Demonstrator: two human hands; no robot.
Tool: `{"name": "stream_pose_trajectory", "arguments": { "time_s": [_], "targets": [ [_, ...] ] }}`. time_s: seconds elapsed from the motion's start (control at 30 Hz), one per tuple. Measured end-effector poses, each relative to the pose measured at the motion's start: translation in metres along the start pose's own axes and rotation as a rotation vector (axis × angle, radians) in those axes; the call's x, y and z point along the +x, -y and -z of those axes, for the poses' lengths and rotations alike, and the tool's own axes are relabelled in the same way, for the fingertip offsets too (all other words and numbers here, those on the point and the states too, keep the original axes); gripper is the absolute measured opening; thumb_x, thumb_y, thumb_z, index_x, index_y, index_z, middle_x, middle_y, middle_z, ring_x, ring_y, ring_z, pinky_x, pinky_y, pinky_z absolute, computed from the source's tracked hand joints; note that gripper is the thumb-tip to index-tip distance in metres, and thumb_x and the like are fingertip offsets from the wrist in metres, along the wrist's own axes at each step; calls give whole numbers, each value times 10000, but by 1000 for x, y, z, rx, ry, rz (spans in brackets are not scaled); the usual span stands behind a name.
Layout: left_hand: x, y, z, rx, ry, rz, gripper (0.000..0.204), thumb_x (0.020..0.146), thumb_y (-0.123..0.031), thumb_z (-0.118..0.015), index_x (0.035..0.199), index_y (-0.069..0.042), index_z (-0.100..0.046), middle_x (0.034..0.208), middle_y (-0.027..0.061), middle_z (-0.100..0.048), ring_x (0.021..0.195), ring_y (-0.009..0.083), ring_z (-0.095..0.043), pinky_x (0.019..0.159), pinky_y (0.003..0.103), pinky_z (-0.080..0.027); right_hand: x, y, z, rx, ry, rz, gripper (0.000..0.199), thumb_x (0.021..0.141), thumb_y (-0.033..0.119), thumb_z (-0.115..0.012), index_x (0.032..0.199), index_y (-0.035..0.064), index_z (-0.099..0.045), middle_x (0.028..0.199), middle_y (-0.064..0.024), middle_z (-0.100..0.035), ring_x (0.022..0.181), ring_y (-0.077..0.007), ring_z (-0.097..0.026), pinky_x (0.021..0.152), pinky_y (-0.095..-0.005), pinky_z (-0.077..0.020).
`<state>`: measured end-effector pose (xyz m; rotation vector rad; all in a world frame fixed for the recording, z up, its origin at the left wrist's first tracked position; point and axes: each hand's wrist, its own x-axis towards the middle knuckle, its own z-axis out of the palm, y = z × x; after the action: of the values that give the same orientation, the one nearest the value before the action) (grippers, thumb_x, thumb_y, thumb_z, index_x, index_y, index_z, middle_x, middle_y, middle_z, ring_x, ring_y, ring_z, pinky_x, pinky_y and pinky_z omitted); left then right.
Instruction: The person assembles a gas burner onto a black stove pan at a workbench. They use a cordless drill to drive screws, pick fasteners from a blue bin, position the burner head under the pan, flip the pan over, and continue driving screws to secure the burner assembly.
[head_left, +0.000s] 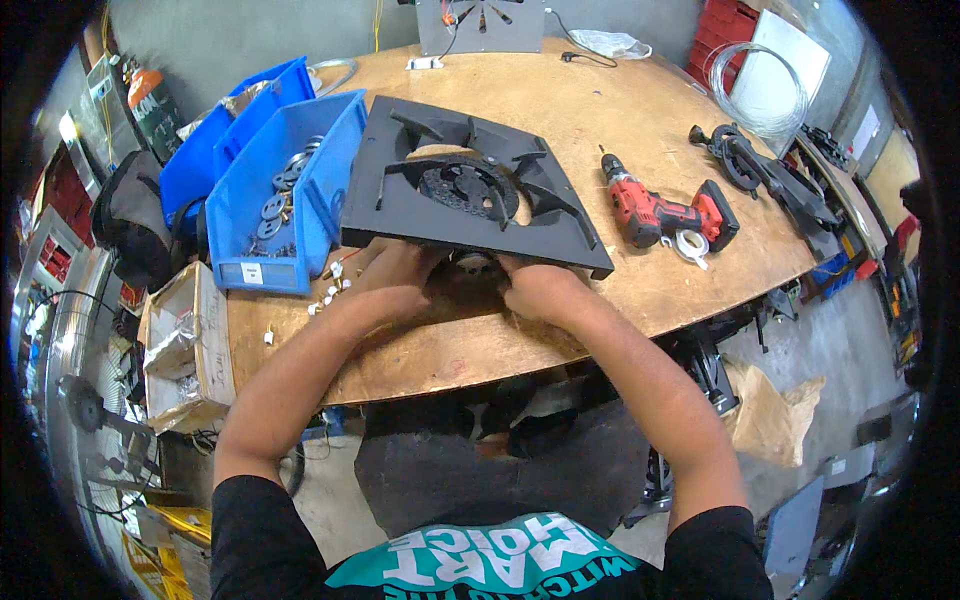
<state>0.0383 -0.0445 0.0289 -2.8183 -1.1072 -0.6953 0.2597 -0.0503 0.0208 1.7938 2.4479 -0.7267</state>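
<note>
A black square metal stove body (pixel 560 210) with pot-support arms and a round burner (pixel 465 190) in its middle stands tilted on the wooden table. Both my arms reach in under its near edge. My left hand (pixel 405 275) is beneath the left part of that edge, its fingers hidden by the frame. My right hand (pixel 535 290) is under the right part, fingers hidden too. Between the hands a roundish metal part (pixel 475 264) shows dimly in the shadow. Several small white-capped fittings (pixel 330 294) lie left of my left hand.
Blue bins (pixel 262 272) with metal discs stand at left, beside a wooden box (pixel 215 340). A red cordless drill (pixel 650 210) and a white tape roll (pixel 690 245) lie at right. Farther right are black cast parts (pixel 765 170) and a wire coil (pixel 760 90).
</note>
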Motion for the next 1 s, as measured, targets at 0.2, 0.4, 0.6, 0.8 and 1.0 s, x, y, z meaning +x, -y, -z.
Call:
{"name": "stream_pose_trajectory", "arguments": {
  "time_s": [0.2, 0.4, 0.6, 0.8, 1.0],
  "targets": [
    [-1, 5, -5, 33, 165, 84, 465, 834, -217, -582, 1270, -64, -543, 1210, 213, -570, 1138, 378, -525, 940, 453, -426, 0, -12, -16, 40, -177, 59, 644, 840, 220, -505, 1450, 159, -311, 1063, -268, -628, 974, -412, -615, 875, -474, -479],
    [-1, 4, -6, 46, 61, 0, 475, 854, -210, -567, 1311, -93, -516, 1138, 223, -612, 1034, 380, -589, 903, 421, -464, 9, -22, -29, 157, -352, 142, 535, 849, 213, -520, 1380, 209, -453, 1101, -241, -624, 1008, -406, -600, 887, -459, -473],
    [2, -3, 1, -15, 159, 156, 577, 771, -101, -579, 1341, -116, -488, 1133, 236, -610, 1000, 388, -601, 868, 424, -491, 8, -16, -24, 287, -436, 234, 401, 913, 226, -566, 1312, 192, -543, 1200, -178, -607, 1117, -365, -562, 944, -386, -442],
    [-3, -3, -1, 97, 126, 73, 569, 768, -110, -579, 1330, -117, -492, 1115, 226, -621, 985, 392, -603, 850, 429, -494, 4, -11, -24, 190, -364, 117, 414, 897, 229, -569, 1308, 193, -540, 1143, -191, -628, 1054, -369, -594, 918, -413, -459],
    [-3, 5, -11, -4, 53, 108, 454, 814, -207, -627, 1252, -104, -561, 1077, 200, -646, 955, 375, -618, 824, 419, -494, 2, -12, -21, 131, -301, 64, 453, 882, 285, -565, 1324, 208, -505, 1128, -211, -626, 1020, -406, -594, 893, -452, -465]
  ]
}}
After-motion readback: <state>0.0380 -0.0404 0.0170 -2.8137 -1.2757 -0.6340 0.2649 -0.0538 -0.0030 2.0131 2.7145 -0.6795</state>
